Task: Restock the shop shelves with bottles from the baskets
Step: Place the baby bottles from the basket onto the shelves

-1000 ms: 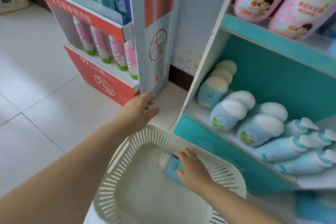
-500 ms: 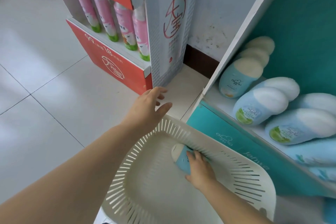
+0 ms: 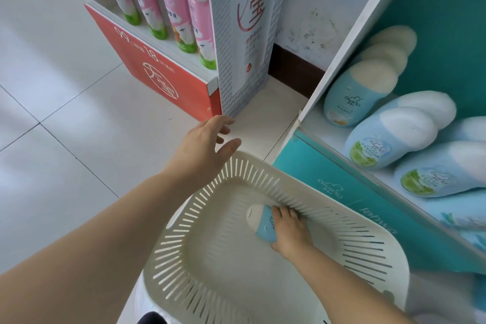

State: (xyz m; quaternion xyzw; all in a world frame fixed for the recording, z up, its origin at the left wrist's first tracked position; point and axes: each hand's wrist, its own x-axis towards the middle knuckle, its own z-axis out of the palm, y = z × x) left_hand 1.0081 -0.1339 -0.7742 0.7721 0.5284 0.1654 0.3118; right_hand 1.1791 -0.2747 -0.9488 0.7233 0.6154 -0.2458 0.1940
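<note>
One bottle [image 3: 263, 226] in the basket [image 3: 289, 189], lying against the 1 o'clock wall, my right grip [image 3: 289, 229] curled round it. My left grip [image 3: 205, 147] hangs slack and empty at 11 o'clock. I'd lift it clear of the rim before swinging to the shelf [image 3: 315, 123] at 2 o'clock.

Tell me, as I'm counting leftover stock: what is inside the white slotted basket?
One white-capped blue bottle lies in the basket by its far wall, gripped by the right hand. No other bottle shows. The hand covers the bottle's base end; the forearm hides some floor.
</note>
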